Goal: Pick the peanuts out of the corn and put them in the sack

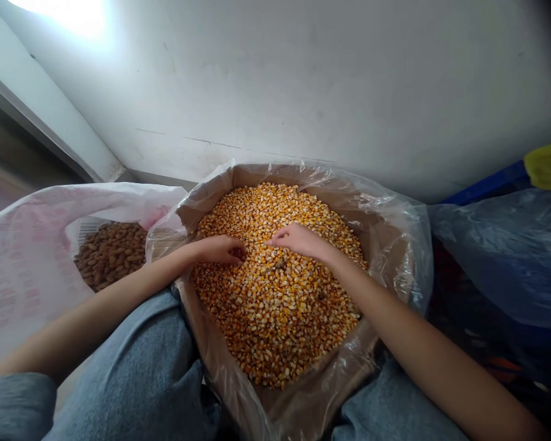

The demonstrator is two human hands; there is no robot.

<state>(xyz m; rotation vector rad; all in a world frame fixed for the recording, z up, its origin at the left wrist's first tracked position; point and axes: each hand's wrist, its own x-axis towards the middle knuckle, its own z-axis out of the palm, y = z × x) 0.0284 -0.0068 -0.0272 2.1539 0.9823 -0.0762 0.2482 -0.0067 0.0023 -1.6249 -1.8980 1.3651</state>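
A heap of yellow and whitish corn kernels (275, 306) fills a box lined with clear plastic (395, 245). My left hand (223, 250) rests on the kernels left of the middle, its fingers curled inward; whatever they hold, if anything, is hidden. My right hand (298, 239) is just over the kernels to the right of it, thumb and fingertips pinched together, and anything between them is too small to name. The hands are a short way apart. A small brownish clump (281, 263) lies on the kernels just below my right hand.
At the left, a white sack with pink print (22, 257) stands open around unshelled peanuts (112, 251). A pale wall (303, 92) rises behind the box. On the right are translucent plastic (509, 245), a blue edge and a yellow cloth (548, 165). My knees flank the box.
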